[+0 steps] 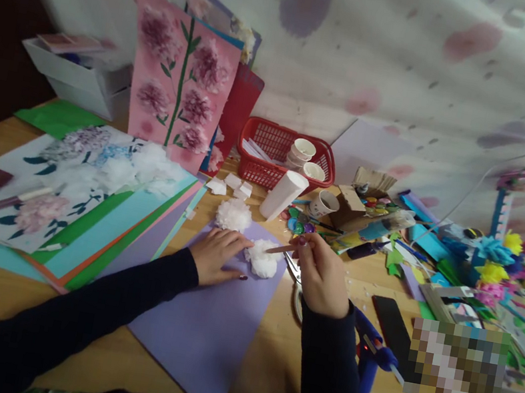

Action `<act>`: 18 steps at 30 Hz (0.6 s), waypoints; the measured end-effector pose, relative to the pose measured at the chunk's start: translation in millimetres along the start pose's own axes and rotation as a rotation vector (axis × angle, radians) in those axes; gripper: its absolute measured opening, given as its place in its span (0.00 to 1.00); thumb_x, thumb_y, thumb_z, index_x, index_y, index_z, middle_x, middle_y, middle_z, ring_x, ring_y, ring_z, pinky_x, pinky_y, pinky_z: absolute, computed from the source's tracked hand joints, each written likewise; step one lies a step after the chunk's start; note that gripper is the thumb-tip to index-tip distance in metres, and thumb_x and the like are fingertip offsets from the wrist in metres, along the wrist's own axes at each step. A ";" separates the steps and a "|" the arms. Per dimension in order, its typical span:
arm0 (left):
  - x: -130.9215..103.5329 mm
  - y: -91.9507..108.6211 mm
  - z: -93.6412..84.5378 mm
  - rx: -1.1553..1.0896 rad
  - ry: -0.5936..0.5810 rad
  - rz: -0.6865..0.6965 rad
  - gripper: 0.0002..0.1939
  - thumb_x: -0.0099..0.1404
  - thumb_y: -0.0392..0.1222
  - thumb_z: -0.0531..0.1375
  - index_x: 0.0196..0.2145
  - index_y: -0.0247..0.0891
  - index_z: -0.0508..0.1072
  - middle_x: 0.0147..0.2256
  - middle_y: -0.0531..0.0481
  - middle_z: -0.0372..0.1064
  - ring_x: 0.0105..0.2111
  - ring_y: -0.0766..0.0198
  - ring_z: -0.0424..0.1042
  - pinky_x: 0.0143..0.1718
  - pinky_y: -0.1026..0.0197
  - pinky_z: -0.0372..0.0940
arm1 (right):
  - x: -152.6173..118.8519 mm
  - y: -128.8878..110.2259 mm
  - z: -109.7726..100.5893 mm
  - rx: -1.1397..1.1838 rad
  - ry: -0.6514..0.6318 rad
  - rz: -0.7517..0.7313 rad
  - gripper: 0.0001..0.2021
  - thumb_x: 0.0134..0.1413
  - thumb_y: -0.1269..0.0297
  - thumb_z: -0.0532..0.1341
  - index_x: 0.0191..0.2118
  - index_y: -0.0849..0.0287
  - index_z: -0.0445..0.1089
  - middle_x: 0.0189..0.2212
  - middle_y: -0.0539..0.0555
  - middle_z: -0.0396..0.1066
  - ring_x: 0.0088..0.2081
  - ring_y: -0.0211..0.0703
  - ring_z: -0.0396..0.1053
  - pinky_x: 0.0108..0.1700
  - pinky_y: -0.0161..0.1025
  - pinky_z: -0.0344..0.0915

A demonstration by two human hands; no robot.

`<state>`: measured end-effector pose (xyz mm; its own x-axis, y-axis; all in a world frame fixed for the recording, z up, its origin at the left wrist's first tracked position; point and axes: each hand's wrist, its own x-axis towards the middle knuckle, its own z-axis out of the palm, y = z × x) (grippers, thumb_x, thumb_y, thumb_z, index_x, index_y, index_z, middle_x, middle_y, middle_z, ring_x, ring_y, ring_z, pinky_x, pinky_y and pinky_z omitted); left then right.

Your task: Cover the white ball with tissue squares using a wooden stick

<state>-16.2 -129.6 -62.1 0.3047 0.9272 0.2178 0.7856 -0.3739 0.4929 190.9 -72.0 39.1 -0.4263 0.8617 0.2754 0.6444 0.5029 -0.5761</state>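
Note:
My right hand [322, 275] grips a flat brown wooden stick [278, 249]. The stick's tip reaches a small white tissue flower [262, 261] on a sheet of purple paper [202, 335]. My left hand [218, 258] lies on the paper with its fingers stretched out, the fingertips beside that flower. I cannot tell whether they touch it. Behind the left hand sits a fuller white tissue pompom [233, 215]. Scissors [298, 298] lie partly hidden beneath my right hand.
A blue glue gun [373, 355] and a black phone [394, 331] lie right of my right forearm. A white paper roll [283, 197], a paper cup [325, 204] and a red basket [247, 165] stand behind. Coloured sheets [99, 229] spread left; a pink flower picture [161, 80] leans upright.

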 end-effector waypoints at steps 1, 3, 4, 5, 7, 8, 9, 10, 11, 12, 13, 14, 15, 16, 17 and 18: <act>0.4 -0.1 0.0 -0.007 0.011 -0.003 0.27 0.62 0.54 0.61 0.55 0.39 0.63 0.51 0.42 0.68 0.52 0.50 0.66 0.49 0.50 0.60 | -0.3 0.1 -0.9 0.000 -0.001 0.000 0.13 0.62 0.59 0.49 0.33 0.57 0.67 0.23 0.52 0.71 0.25 0.42 0.68 0.29 0.37 0.60; 1.8 0.3 -0.5 -0.022 0.038 -0.006 0.26 0.63 0.54 0.60 0.54 0.39 0.64 0.50 0.42 0.68 0.51 0.50 0.67 0.49 0.50 0.60 | -1.0 0.8 -2.8 0.001 0.006 0.002 0.14 0.62 0.58 0.49 0.33 0.57 0.67 0.23 0.52 0.71 0.25 0.42 0.68 0.29 0.37 0.60; 2.7 0.8 -0.9 -0.028 0.052 -0.005 0.25 0.63 0.54 0.60 0.54 0.39 0.65 0.50 0.42 0.68 0.51 0.51 0.67 0.50 0.50 0.61 | -1.3 1.2 -3.9 -0.001 0.011 0.002 0.14 0.63 0.58 0.48 0.33 0.57 0.67 0.23 0.52 0.71 0.26 0.43 0.69 0.29 0.37 0.61; 3.6 1.6 -1.5 -0.032 0.064 -0.001 0.24 0.64 0.53 0.60 0.53 0.38 0.65 0.50 0.42 0.68 0.50 0.51 0.67 0.50 0.50 0.61 | -1.6 1.6 -5.1 -0.008 0.017 0.000 0.14 0.63 0.58 0.48 0.33 0.57 0.67 0.23 0.53 0.71 0.26 0.43 0.69 0.29 0.38 0.61; 5.4 3.7 -2.9 -0.036 0.080 0.012 0.23 0.64 0.51 0.60 0.52 0.37 0.66 0.49 0.42 0.68 0.49 0.51 0.68 0.50 0.50 0.61 | -1.9 2.0 -7.8 -0.026 0.025 -0.006 0.14 0.63 0.58 0.48 0.33 0.57 0.66 0.23 0.53 0.71 0.27 0.44 0.69 0.30 0.38 0.61; 6.2 4.8 -3.7 -0.037 0.085 0.018 0.22 0.64 0.50 0.60 0.52 0.37 0.67 0.48 0.42 0.69 0.49 0.51 0.68 0.50 0.50 0.62 | -1.9 2.1 -9.2 -0.035 0.027 -0.010 0.14 0.63 0.58 0.48 0.33 0.57 0.66 0.24 0.53 0.71 0.27 0.44 0.69 0.30 0.38 0.61; 6.9 5.8 -4.6 -0.038 0.091 0.023 0.21 0.64 0.50 0.60 0.51 0.37 0.67 0.48 0.42 0.69 0.49 0.51 0.68 0.50 0.50 0.62 | -1.9 1.9 -10.6 -0.043 0.030 -0.014 0.14 0.63 0.58 0.48 0.33 0.57 0.66 0.24 0.53 0.71 0.27 0.44 0.69 0.30 0.38 0.61; 7.5 6.6 -5.5 -0.039 0.096 0.025 0.20 0.64 0.49 0.60 0.51 0.37 0.67 0.48 0.43 0.69 0.49 0.52 0.68 0.50 0.50 0.62 | -1.7 1.6 -12.0 -0.052 0.033 -0.019 0.14 0.63 0.58 0.48 0.33 0.57 0.66 0.24 0.54 0.71 0.26 0.44 0.69 0.30 0.38 0.60; 7.9 7.0 -6.2 -0.040 0.100 0.025 0.20 0.64 0.48 0.60 0.50 0.37 0.68 0.48 0.43 0.69 0.49 0.52 0.68 0.50 0.50 0.62 | -1.4 1.3 -13.1 -0.064 0.037 -0.029 0.14 0.62 0.58 0.48 0.33 0.57 0.66 0.24 0.54 0.71 0.26 0.44 0.68 0.30 0.38 0.60; 8.2 7.0 -6.9 -0.041 0.103 0.023 0.19 0.64 0.48 0.60 0.50 0.37 0.68 0.48 0.43 0.69 0.49 0.52 0.68 0.50 0.50 0.62 | -0.9 0.8 -14.0 -0.083 0.039 -0.046 0.14 0.62 0.58 0.48 0.33 0.57 0.66 0.25 0.54 0.71 0.27 0.44 0.68 0.30 0.38 0.60; 8.3 6.5 -7.3 -0.041 0.106 0.021 0.19 0.64 0.47 0.60 0.50 0.37 0.68 0.47 0.42 0.69 0.49 0.52 0.68 0.51 0.50 0.62 | -0.4 0.4 -14.6 -0.108 0.038 -0.066 0.13 0.62 0.59 0.48 0.33 0.56 0.66 0.25 0.54 0.71 0.27 0.44 0.68 0.30 0.38 0.60; 8.2 5.6 -7.4 -0.040 0.108 0.015 0.19 0.64 0.47 0.60 0.49 0.36 0.68 0.47 0.42 0.69 0.49 0.52 0.68 0.51 0.50 0.62 | 0.4 0.0 -14.8 -0.137 0.028 -0.086 0.13 0.62 0.59 0.48 0.33 0.56 0.66 0.25 0.54 0.71 0.27 0.45 0.68 0.30 0.38 0.60; 8.0 4.5 -7.2 -0.039 0.107 0.009 0.19 0.64 0.47 0.60 0.49 0.36 0.68 0.48 0.42 0.69 0.49 0.52 0.68 0.51 0.50 0.62 | 1.2 -0.2 -14.8 -0.163 0.011 -0.103 0.13 0.62 0.59 0.48 0.32 0.56 0.66 0.24 0.54 0.70 0.26 0.45 0.68 0.30 0.38 0.60; 7.6 3.1 -6.7 -0.037 0.106 0.001 0.19 0.64 0.47 0.60 0.49 0.36 0.68 0.48 0.41 0.69 0.49 0.52 0.68 0.51 0.50 0.63 | 2.0 -0.3 -14.6 -0.183 -0.009 -0.114 0.13 0.62 0.60 0.48 0.32 0.56 0.65 0.23 0.53 0.70 0.25 0.44 0.67 0.29 0.38 0.59; 7.2 1.7 -6.0 -0.036 0.106 -0.007 0.19 0.64 0.47 0.60 0.50 0.36 0.68 0.48 0.41 0.69 0.49 0.51 0.68 0.51 0.49 0.63 | 2.9 -0.2 -14.4 -0.196 -0.026 -0.119 0.13 0.62 0.60 0.48 0.31 0.55 0.65 0.21 0.52 0.69 0.25 0.44 0.66 0.28 0.38 0.59; 6.8 0.4 -5.2 -0.036 0.108 -0.012 0.19 0.63 0.46 0.60 0.50 0.36 0.68 0.47 0.40 0.70 0.49 0.51 0.68 0.51 0.48 0.63 | 3.7 -0.1 -14.4 -0.203 -0.035 -0.118 0.13 0.62 0.60 0.48 0.31 0.55 0.65 0.21 0.52 0.69 0.24 0.44 0.66 0.28 0.38 0.58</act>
<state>-16.6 -123.5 -56.1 0.2343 0.9246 0.3003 0.7684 -0.3654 0.5254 198.4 -67.9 51.2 -0.5254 0.7951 0.3030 0.7019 0.6063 -0.3739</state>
